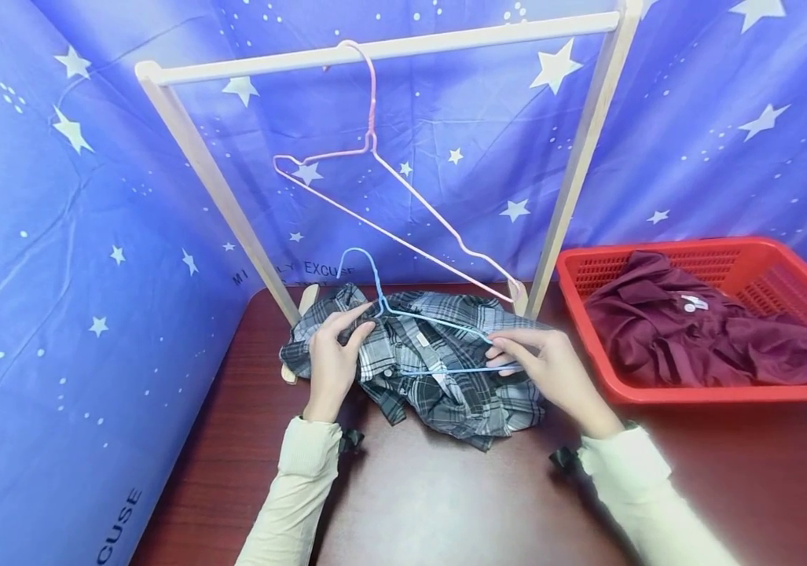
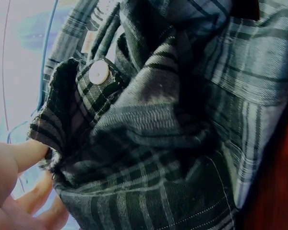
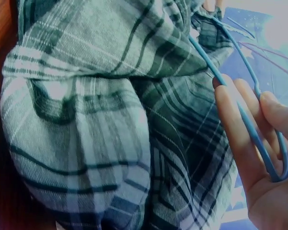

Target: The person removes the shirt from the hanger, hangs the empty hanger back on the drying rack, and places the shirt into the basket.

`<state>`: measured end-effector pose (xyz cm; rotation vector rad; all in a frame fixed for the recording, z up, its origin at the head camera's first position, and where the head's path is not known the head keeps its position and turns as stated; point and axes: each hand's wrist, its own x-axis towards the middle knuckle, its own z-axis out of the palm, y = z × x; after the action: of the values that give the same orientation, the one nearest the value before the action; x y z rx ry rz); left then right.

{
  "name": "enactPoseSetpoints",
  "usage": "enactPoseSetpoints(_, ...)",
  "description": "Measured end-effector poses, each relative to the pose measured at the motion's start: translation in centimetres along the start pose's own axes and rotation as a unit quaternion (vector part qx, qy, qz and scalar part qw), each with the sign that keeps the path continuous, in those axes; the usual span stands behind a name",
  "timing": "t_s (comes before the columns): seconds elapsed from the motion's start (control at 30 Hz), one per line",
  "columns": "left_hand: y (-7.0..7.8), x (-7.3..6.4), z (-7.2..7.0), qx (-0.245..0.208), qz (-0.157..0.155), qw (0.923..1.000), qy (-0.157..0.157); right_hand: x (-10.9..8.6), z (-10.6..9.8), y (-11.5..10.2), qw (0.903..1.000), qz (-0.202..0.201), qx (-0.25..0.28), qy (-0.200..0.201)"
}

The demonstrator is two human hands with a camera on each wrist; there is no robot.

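At the left-hand side of the bundle, we see the left hand (image 1: 332,358) pinching the edge of a plaid shirt (image 1: 410,350), thumb on one face and fingers behind, probably to keep the crumpled cloth from sliding. At the other side, the right hand (image 1: 552,365) grips one end of a blue hanger (image 3: 249,125), with the thumb against one wire and the fingers under the other; held there, we judge, the frame can be steered and kept from twisting.

The hanger's hook rises free beside the left fingertips, apart from the bar above. Its other end is hidden from us, so we cannot tell how far it reaches into the cloth. The shirt lies bunched between the hands, one button (image 2: 99,72) showing near the left thumb, and it rests on the table (image 1: 460,503), which likely bears most of its weight.

Farther out, a pink hanger (image 1: 372,126) hangs bare by its hook from a wooden rack (image 1: 481,38), whose feet stand beside the shirt. On our right, a red basket (image 1: 714,394) keeps maroon cloth (image 1: 658,330) together within reach. Behind everything hangs a starry blue curtain (image 1: 92,259).
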<state>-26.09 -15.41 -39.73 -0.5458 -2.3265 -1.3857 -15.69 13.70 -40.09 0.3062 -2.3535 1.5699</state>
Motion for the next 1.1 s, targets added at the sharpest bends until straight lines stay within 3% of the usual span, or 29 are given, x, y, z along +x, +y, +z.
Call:
enactPoseSetpoints(0.17, -0.4, -0.2, -0.1, 0.004, -0.001, 1.0000, -0.003, -0.1, -0.7, 0.3, 0.9998, 0.015, 0.012, -0.002)
enactPoseSetpoints(0.5, -0.8, -0.5, -0.6, 0.052, 0.027, 0.9983, 0.004, -0.8, -2.8, 0.6, 0.9995, 0.024, -0.003, 0.018)
enactPoseSetpoints(0.73, -1.0, -0.5, -0.8, 0.064, 0.030, 0.9975, 0.009, -1.2, -4.0, 0.4, 0.9972, 0.018, -0.063, 0.034)
enactPoseSetpoints(1.1, -1.2, -0.4, -1.0, 0.082, 0.040, 0.9957, 0.012, -1.6, -5.5, -0.1, 0.9957, 0.030, -0.071, 0.051)
